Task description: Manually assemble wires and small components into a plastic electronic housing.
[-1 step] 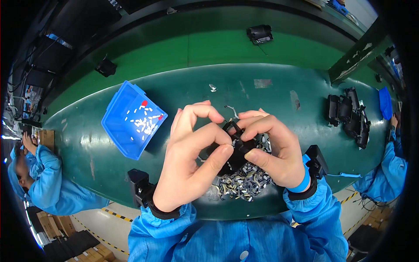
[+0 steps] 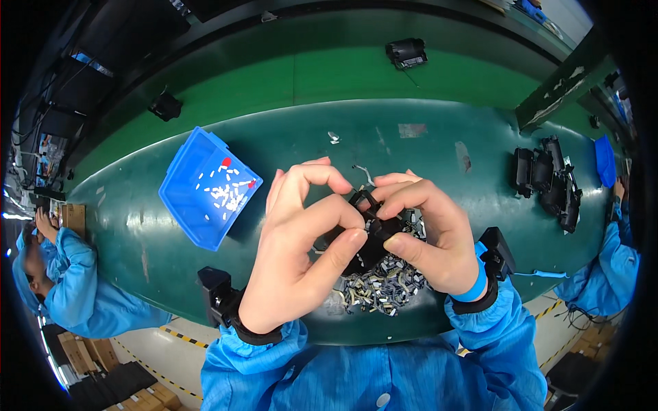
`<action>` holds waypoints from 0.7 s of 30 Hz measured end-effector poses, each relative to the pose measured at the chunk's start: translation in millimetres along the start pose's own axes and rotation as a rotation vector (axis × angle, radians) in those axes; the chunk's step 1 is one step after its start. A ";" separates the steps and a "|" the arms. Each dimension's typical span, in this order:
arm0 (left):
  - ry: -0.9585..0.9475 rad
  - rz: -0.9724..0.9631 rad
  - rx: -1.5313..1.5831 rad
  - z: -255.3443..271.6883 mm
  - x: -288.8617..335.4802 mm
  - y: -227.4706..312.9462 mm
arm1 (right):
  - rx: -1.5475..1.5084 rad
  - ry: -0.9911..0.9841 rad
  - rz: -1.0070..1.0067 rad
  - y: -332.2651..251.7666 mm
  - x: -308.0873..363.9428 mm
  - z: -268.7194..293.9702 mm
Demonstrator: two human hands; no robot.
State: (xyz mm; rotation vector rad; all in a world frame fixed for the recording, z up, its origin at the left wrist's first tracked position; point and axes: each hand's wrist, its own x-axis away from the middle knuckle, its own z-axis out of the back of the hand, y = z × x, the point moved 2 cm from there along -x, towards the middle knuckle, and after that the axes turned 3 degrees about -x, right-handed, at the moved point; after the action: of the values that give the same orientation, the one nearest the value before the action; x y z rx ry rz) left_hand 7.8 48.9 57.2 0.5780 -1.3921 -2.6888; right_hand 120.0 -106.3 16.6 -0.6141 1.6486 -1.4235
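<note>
Between my hands, above the table's near middle, is a black moulded plastic part [image 2: 371, 252], partly covered by my fingers. My left hand [image 2: 291, 257] pinches its left side, with thumb and index finger meeting near its centre. From the other side my right hand [image 2: 439, 240] grips it between thumb and curled fingers. What the fingertips work on inside the part is too small to make out. Right below and behind it lies a heap of small wired connectors [image 2: 385, 288], grey, white and yellowish. A short grey wire piece [image 2: 364, 175] shows just beyond my fingertips.
A blue bin [image 2: 179, 179] with small white and red pieces stands left on the green table [image 2: 301, 127]. Several black housings [image 2: 545, 171] are grouped at right; another black housing [image 2: 407, 53] lies at the back. Co-workers in blue sit at both sides. A post [image 2: 565, 89] rises back right.
</note>
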 end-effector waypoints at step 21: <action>0.278 0.232 0.081 -13.8 13.1 -8.3 | 0.099 0.101 0.018 -2.5 3.2 0.1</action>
State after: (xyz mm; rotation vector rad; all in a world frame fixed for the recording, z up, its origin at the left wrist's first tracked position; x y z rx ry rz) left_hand 1.5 40.2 39.4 0.7162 -1.3987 -2.2819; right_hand 118.0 -109.5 18.1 -0.4770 1.6462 -1.5343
